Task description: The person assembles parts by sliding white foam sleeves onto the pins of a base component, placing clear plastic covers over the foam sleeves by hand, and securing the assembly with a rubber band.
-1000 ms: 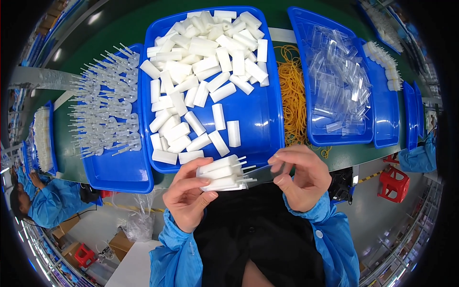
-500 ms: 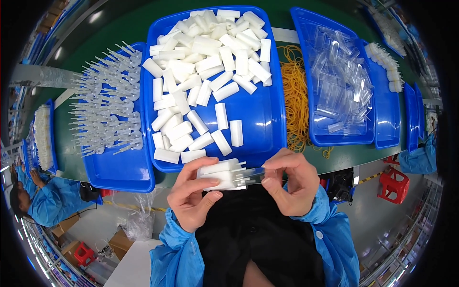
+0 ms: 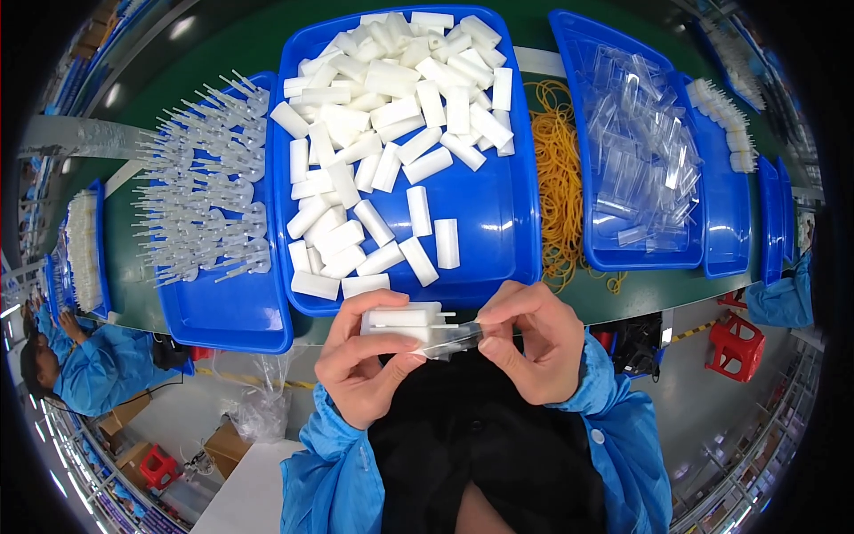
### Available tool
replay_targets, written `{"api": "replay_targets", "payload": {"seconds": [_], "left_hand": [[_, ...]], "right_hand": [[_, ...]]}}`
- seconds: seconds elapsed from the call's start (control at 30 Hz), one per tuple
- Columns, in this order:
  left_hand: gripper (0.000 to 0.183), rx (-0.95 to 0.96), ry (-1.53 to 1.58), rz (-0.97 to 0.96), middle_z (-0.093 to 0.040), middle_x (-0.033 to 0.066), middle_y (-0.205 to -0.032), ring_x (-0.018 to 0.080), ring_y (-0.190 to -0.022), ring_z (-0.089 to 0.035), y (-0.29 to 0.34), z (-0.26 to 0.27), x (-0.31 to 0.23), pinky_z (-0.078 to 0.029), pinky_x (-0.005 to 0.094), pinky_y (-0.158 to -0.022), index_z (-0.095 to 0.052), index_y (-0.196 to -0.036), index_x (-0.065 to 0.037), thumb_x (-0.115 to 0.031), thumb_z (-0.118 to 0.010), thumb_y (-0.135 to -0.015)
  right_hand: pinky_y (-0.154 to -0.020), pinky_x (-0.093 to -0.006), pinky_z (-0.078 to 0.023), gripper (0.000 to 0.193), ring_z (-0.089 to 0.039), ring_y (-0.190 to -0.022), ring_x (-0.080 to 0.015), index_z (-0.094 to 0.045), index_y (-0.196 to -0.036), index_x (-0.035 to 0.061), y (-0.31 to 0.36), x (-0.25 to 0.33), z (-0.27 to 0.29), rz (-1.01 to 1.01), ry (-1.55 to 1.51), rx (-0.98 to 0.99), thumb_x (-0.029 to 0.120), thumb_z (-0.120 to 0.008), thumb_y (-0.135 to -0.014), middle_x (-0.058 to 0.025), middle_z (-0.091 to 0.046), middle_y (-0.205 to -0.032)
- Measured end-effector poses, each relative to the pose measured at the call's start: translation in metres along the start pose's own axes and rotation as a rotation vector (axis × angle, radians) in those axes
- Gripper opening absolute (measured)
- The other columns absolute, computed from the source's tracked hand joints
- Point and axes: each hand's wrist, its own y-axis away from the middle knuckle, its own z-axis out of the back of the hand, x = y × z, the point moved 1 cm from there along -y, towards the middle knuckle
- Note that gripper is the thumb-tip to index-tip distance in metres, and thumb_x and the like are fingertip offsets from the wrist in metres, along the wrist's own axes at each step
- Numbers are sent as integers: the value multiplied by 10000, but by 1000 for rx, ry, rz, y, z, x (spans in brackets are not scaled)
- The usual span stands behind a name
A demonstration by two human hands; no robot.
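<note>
Head view: the left hand point(image 3: 369, 365) grips a small bundle of white blocks point(image 3: 396, 319) with thin white stems point(image 3: 438, 326) pointing right; the right hand point(image 3: 534, 343) pinches a clear plastic piece point(image 3: 458, 339) between thumb and fingers; its left end seems to meet the bundle, though the clear film makes contact hard to judge; both hands are just beside the near rim of 1 large blue tray point(image 3: 494, 240) holding loose oblong blocks point(image 3: 391, 80); yellow rubber bands point(image 3: 559, 178) lie to its right.
</note>
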Motion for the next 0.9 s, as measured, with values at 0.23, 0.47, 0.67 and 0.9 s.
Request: {"api": "replay_targets", "payload": {"seconds": [0.23, 0.47, 0.67, 0.9], "left_hand": [[228, -12, -81, -53, -523, 192, -1132, 283, -1025, -545, -1, -3, -8, -474, 359, -842, -677, -840, -33, 50, -751, -641], [225, -30, -164, -93, -525, 191, -1130, 279, -1013, -555, 0, -3, -8, -480, 356, -830, -678, -837, -33, 65, -739, -644], [202, -43, -144, -69, -531, 213, -1137, 287, -1026, -554, -1, -1, -10, -473, 358, -841, -673, -846, -24, 58, -722, -668], [248, -49, 224, 33, -521, 292, -1165, 324, -1076, -545, 0, 5, -6, -488, 377, -854, -623, -967, 46, 44, -684, -727]], "right_hand": [[-602, -203, -402, 163, -482, -640, -69, -513, -965, 4, -3, 3, 3, -101, -187, 64, -21, -598, -828, -61, -545, -813], [-600, -210, -403, 173, -487, -630, -86, -525, -961, 6, -4, 0, 2, 3, -83, 74, -32, -604, -812, -64, -553, -800], [-575, -204, -385, 203, -481, -610, -90, -544, -958, 10, -5, 0, -3, 94, 62, 5, -52, -620, -780, -70, -557, -783], [-601, -203, -390, 188, -486, -642, -80, -533, -968, 9, -6, 2, 12, 3, 24, -21, -45, -601, -801, -87, -567, -847]]}}
